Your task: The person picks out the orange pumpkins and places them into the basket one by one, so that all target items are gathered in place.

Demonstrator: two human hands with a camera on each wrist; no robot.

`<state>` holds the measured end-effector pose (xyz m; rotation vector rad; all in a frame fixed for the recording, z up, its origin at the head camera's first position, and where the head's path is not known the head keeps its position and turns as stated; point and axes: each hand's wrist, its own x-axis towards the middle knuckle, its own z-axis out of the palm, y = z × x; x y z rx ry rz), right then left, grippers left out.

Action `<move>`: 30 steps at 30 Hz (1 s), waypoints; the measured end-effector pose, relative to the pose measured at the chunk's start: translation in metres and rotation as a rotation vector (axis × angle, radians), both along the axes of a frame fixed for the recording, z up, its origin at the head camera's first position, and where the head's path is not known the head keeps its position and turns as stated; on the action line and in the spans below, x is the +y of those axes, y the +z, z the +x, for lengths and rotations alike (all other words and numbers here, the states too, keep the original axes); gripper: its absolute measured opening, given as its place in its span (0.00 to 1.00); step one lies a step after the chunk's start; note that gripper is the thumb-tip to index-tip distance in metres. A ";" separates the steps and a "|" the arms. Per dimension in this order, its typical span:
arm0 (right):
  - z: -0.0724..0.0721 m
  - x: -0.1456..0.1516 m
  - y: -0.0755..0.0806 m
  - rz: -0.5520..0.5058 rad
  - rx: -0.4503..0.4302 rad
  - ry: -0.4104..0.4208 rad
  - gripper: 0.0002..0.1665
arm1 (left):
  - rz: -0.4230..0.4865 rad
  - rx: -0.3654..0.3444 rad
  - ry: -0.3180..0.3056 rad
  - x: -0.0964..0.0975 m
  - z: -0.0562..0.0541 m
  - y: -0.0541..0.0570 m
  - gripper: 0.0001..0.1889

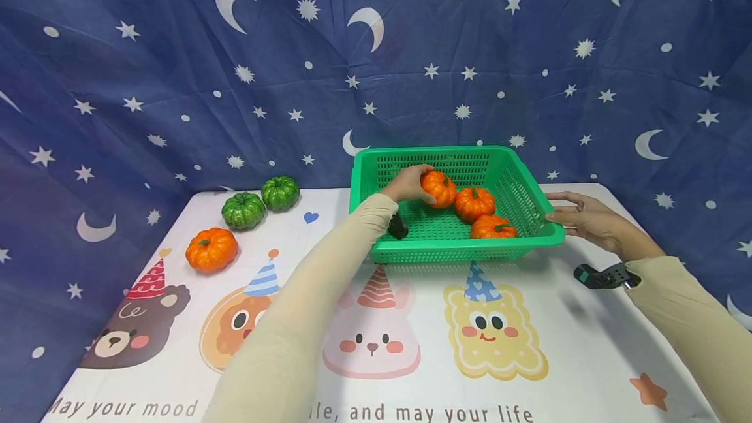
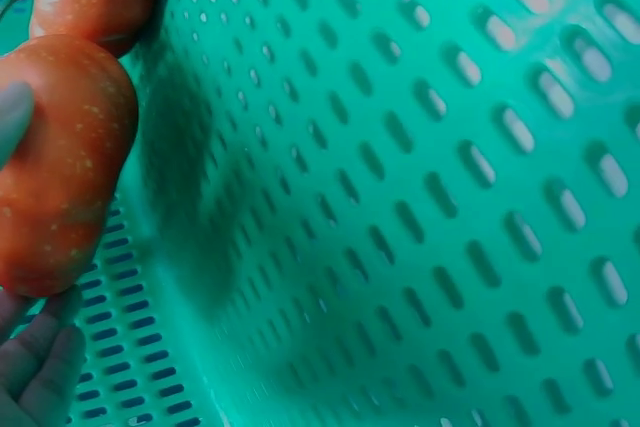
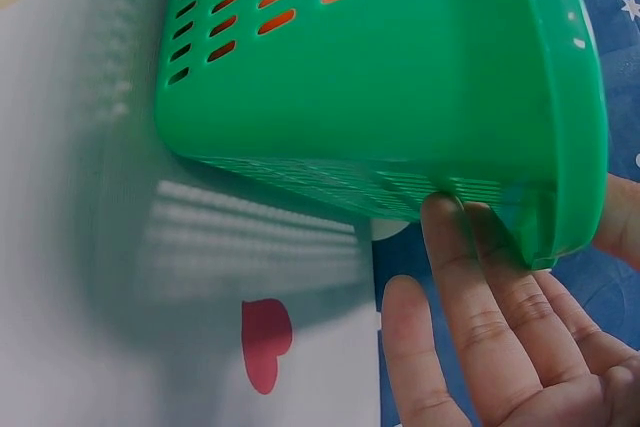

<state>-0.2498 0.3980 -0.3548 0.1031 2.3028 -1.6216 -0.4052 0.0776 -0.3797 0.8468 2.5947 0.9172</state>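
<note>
Right of frame centre, the orange pumpkin (image 1: 440,189) held in the fingers of the left hand (image 1: 409,183) could slip, being glossy, and knock the neighbouring pumpkins (image 1: 474,205) inside the green basket (image 1: 446,244), which the right hand (image 1: 595,220) touches with straighter fingers.

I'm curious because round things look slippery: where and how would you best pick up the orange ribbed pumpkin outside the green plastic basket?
The orange ribbed pumpkin is probably best gripped around its bulging sides, from above and the near side: it sits stem up, the stem looks short, and a glossy green ribbed pumpkin stands behind.
</note>
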 end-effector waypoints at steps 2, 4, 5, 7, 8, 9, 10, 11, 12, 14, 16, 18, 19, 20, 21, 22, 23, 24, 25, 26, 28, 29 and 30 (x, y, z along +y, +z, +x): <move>0.000 -0.001 0.000 0.000 -0.001 0.001 0.30 | 0.000 0.000 0.002 0.001 0.000 -0.001 0.42; 0.000 -0.001 0.000 0.000 -0.003 0.001 0.31 | -0.002 0.001 0.006 0.001 -0.001 -0.003 0.42; 0.000 -0.001 0.000 0.001 -0.004 0.001 0.32 | -0.001 0.003 0.009 0.001 -0.001 -0.004 0.42; 0.000 -0.001 0.000 0.001 -0.007 -0.001 0.32 | 0.008 -0.003 0.013 0.001 0.000 -0.005 0.42; 0.000 -0.001 0.000 0.005 -0.008 -0.001 0.33 | 0.011 -0.006 0.016 0.001 0.000 -0.005 0.41; 0.000 -0.001 0.000 0.008 -0.010 -0.001 0.33 | 0.019 -0.013 0.019 0.000 0.001 -0.005 0.41; 0.000 -0.001 0.000 0.008 -0.012 -0.003 0.33 | 0.025 -0.019 0.022 0.000 0.001 -0.004 0.41; 0.000 -0.001 -0.001 0.008 -0.014 -0.005 0.32 | 0.033 -0.028 0.025 0.000 0.002 -0.004 0.41; 0.000 -0.002 0.000 0.007 -0.015 -0.007 0.32 | 0.038 -0.036 0.027 0.000 0.003 -0.004 0.41; 0.001 -0.001 0.000 0.006 -0.015 -0.008 0.30 | 0.044 -0.045 0.032 -0.001 0.004 -0.003 0.40; 0.001 -0.002 0.000 -0.001 -0.011 -0.009 0.27 | 0.047 -0.049 0.034 -0.001 0.005 -0.003 0.39; 0.001 -0.002 0.001 -0.006 -0.006 -0.007 0.26 | 0.043 -0.046 0.036 -0.001 0.005 -0.002 0.39; 0.001 -0.001 0.001 -0.008 -0.005 -0.006 0.25 | 0.038 -0.043 0.036 -0.001 0.005 -0.002 0.38; 0.001 -0.002 0.001 -0.011 -0.005 -0.005 0.25 | 0.031 -0.039 0.036 -0.001 0.005 -0.002 0.38; 0.001 -0.002 0.001 -0.013 -0.005 -0.004 0.25 | 0.026 -0.037 0.035 -0.001 0.005 -0.002 0.38; 0.002 -0.002 0.002 -0.014 -0.006 -0.004 0.25 | 0.019 -0.035 0.034 -0.001 0.005 -0.002 0.39; 0.002 -0.002 0.002 -0.013 -0.006 -0.003 0.25 | 0.011 -0.031 0.031 -0.001 0.005 -0.002 0.39; 0.002 -0.002 0.002 -0.012 -0.006 -0.003 0.26 | 0.004 -0.028 0.027 -0.001 0.005 -0.002 0.39; 0.002 -0.002 0.002 -0.009 -0.006 -0.003 0.26 | -0.003 -0.024 0.021 -0.001 0.005 -0.002 0.39; 0.002 -0.002 0.002 -0.005 -0.004 -0.001 0.27 | -0.009 -0.020 0.016 -0.001 0.004 -0.002 0.39; 0.001 -0.002 0.002 0.002 -0.003 0.001 0.27 | -0.022 -0.013 0.005 -0.001 0.003 -0.002 0.39; 0.001 -0.002 0.003 0.006 -0.002 0.001 0.28 | -0.029 -0.010 0.002 -0.001 0.003 -0.002 0.39; 0.001 -0.002 0.003 0.007 -0.002 0.001 0.28 | -0.037 -0.007 0.000 0.000 0.003 -0.002 0.39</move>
